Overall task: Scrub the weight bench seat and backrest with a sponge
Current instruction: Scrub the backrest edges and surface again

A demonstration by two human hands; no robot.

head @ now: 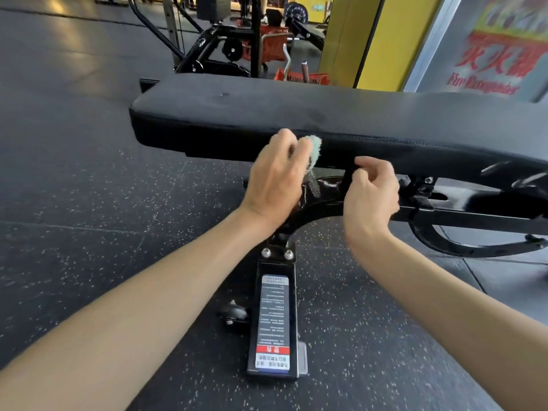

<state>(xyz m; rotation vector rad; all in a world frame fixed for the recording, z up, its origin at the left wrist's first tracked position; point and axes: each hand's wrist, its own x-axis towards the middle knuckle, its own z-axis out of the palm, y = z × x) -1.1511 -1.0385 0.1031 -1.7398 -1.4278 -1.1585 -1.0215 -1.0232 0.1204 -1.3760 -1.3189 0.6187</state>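
Speckled black rubber floor (pixel 74 203) fills the left side, and far behind it stand a black machine frame (pixel 207 54) and an orange basket (pixel 272 47). The weight bench pad (pixel 296 111) lies flat with its long axis running left to right across the view, its rounded end pointing left and its other end running out of the frame on the right. The left hand (pixel 275 179) is curled around a pale green sponge (pixel 315 148) and presses it against the near side edge of the pad, a little left of centre. Below, the bench's base foot (pixel 274 292) reaches toward the camera, bearing a printed warning label (pixel 272 321), with a small wheel (pixel 235 312) just beside it on the left. The right hand (pixel 370 194) sits near the underside, fingers loosely curled with nothing in them; whether they touch the strut cannot be told. The black steel frame (pixel 474 215) continues right beneath the pad. Behind stand a yellow pillar (pixel 350 34) and a fire extinguisher sign (pixel 492 54).
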